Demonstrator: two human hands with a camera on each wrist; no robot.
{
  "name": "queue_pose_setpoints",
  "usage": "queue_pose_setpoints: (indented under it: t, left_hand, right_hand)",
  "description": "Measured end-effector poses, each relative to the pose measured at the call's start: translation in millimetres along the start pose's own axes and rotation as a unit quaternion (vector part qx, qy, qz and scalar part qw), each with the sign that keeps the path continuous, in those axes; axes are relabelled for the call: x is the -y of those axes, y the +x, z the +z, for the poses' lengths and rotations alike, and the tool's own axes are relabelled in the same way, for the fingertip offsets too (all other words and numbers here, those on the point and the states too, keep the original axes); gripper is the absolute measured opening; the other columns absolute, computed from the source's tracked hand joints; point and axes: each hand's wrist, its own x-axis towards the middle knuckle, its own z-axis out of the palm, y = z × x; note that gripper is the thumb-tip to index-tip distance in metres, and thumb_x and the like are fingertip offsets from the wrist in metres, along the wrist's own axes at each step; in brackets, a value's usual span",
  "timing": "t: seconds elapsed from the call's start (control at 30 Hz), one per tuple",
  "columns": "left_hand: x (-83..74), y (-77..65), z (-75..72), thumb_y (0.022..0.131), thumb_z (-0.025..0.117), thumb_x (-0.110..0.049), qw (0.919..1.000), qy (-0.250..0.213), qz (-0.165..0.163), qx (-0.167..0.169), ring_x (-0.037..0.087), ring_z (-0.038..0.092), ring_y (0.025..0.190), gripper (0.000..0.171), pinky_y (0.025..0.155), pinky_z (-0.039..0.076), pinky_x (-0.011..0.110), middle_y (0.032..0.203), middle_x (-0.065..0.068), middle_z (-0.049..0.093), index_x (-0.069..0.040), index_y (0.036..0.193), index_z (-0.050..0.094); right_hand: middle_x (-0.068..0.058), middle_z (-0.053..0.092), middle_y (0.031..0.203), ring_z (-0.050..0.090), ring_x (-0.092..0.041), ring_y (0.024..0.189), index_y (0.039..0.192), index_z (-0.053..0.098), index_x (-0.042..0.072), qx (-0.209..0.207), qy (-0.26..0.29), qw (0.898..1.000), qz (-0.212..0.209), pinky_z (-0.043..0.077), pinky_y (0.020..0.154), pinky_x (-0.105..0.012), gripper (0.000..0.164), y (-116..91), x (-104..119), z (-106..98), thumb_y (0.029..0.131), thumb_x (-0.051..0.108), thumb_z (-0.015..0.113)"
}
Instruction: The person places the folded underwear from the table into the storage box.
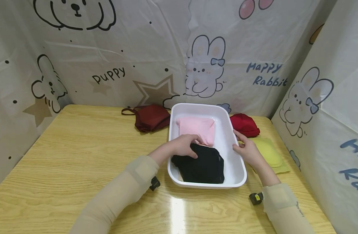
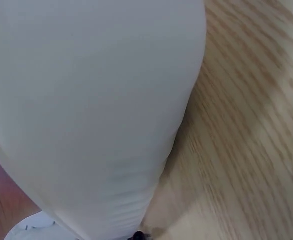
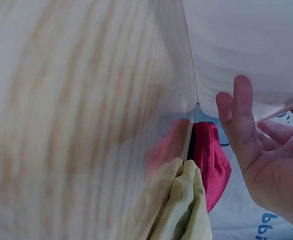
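Note:
A white plastic tub (image 1: pixel 232 162) stands on the table, holding a pink folded cloth (image 1: pixel 196 128) at its far end and a black folded cloth (image 1: pixel 200 165) at its near end. My left hand (image 1: pixel 184 145) reaches over the left rim and grips the black cloth's far edge, thumb on top and fingers by the pink cloth. Some beige fabric peeks out from under the black cloth. On the opposite side, my right hand (image 1: pixel 247 149) holds the tub's right rim; its fingers (image 3: pixel 243 100) lie along the outer wall in the right wrist view.
Left of the tub lies a dark red cloth bag (image 1: pixel 152 118) with a strap loop. A bright red cloth bundle (image 1: pixel 245 125) and a yellow folded cloth (image 1: pixel 269 154) lie to its right. A printed curtain (image 1: pixel 155 48) borders the wooden table (image 1: pixel 79 156).

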Motion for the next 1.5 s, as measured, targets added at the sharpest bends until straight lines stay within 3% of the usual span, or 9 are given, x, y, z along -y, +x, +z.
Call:
queue_pose_setpoints:
  t: [0.23,0.5,0.77,1.03,1.27,1.5]
  left_hand:
    - [-3.2,-4.2,-0.9,0.076,0.078,-0.018,0.9993,0.032,0.012,-0.017,0.024,0.054,0.116,0.05,0.102,0.041,0.036,0.121,0.011,0.061,-0.011,0.122,0.058]
    - [-6.5,-12.6,-8.1,0.078,0.077,-0.022,0.9992,0.001,0.028,-0.03,0.028,0.054,0.117,0.054,0.102,0.042,0.039,0.123,0.014,0.06,-0.009,0.126,0.055]
    - [-20.5,-28.7,-25.5,0.081,0.075,-0.026,0.9976,0.011,0.04,-0.055,0.024,0.054,0.116,0.057,0.1,0.044,0.038,0.124,0.011,0.06,-0.014,0.131,0.052]
    - [-36.4,-45.2,-41.0,0.082,0.074,-0.023,0.9946,-0.002,0.072,-0.075,0.026,0.053,0.118,0.056,0.1,0.043,0.042,0.124,0.012,0.059,-0.012,0.132,0.051]
    - [-45.5,-57.9,-52.2,0.083,0.072,-0.025,0.9918,-0.008,0.079,-0.1,0.021,0.054,0.119,0.054,0.099,0.044,0.039,0.128,0.002,0.057,-0.016,0.132,0.052]
    - [-53.7,-70.8,-63.4,0.082,0.073,-0.024,0.9891,-0.008,0.077,-0.125,0.018,0.053,0.118,0.055,0.099,0.044,0.038,0.126,0.001,0.06,-0.019,0.133,0.051]
  right_hand:
    - [-0.023,0.042,0.136,0.057,-0.037,0.105,0.152,0.022,0.018,-0.004,-0.007,1.0,0.003,0.053,0.085,-0.042,0.07,0.3,-0.8,1.0,0.092,0.018,0.057]
    - [-0.022,0.043,0.135,0.057,-0.035,0.105,0.151,0.023,0.018,-0.005,-0.005,1.0,0.004,0.053,0.086,-0.042,0.069,1.1,-2.3,1.8,0.091,0.017,0.057]
    - [-0.022,0.043,0.134,0.058,-0.035,0.104,0.151,0.023,0.018,-0.007,-0.006,1.0,0.002,0.053,0.085,-0.041,0.069,1.4,-1.8,1.6,0.091,0.017,0.057]
    - [-0.022,0.043,0.135,0.057,-0.035,0.103,0.151,0.023,0.017,-0.008,-0.009,1.0,0.003,0.053,0.086,-0.041,0.069,1.1,-1.6,0.7,0.091,0.017,0.058]
    - [-0.023,0.042,0.136,0.057,-0.036,0.105,0.151,0.022,0.017,-0.006,-0.01,1.0,0.002,0.053,0.086,-0.042,0.069,0.7,-1.6,1.4,0.092,0.018,0.057]
    - [-0.022,0.042,0.136,0.056,-0.037,0.107,0.152,0.022,0.018,-0.006,-0.01,1.0,0.005,0.052,0.087,-0.042,0.069,1.2,-1.5,1.5,0.092,0.018,0.057]
